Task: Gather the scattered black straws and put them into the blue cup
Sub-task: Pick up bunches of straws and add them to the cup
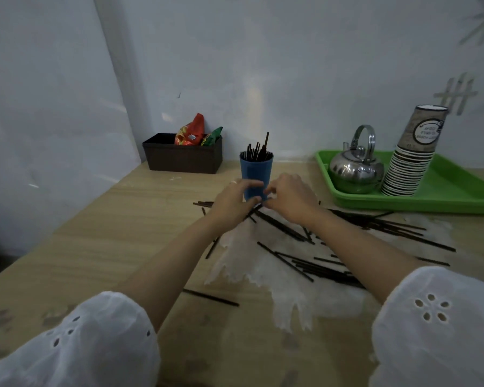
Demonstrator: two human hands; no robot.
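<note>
Dozens at a glance: see black straws [327,272] strewn over a torn white sheet [277,291] and the pale wooden table [109,247], with more upright in the blue cup [256,170] toward the back, near the grey wall [319,65]. Find left hand [234,201] and right hand [289,198] meeting before the cup's base over straw ends, fingers curled; cannot tell whether gripping anything. Note dark box [183,160] with snack packets [192,132] back left, green tray [458,191] bearing steel kettle [355,170] and stacked paper cups [405,169] at right.
</note>
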